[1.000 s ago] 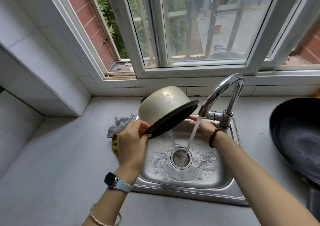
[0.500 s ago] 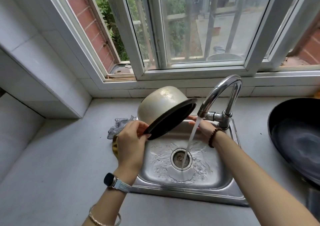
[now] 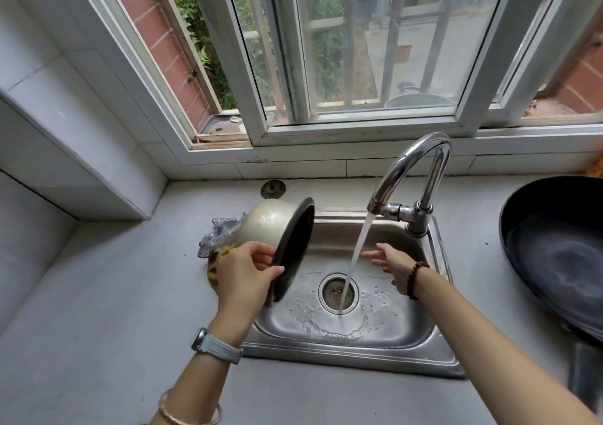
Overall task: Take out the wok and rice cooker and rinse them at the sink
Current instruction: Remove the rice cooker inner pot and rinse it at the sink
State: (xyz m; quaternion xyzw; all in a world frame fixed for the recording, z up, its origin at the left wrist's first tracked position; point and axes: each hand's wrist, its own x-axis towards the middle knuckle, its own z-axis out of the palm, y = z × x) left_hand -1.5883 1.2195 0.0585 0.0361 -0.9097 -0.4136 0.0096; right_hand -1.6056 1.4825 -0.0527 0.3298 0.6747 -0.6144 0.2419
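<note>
Across the grey worktop (image 3: 98, 310) we see the black wok (image 3: 554, 255) resting right of the sink (image 3: 342, 356), and the tap (image 3: 408, 170) is running. Over the sink's left side our left hand (image 3: 244, 271) grips the rice cooker pot (image 3: 270, 222) by its rim, tipped on edge. Our right hand (image 3: 394, 258) is empty, fingers straight, just beside the water.

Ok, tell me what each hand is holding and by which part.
The left hand grips the pot by its dark rim, at the near edge. The right hand holds nothing; its fingers are straight, beside the water.
</note>
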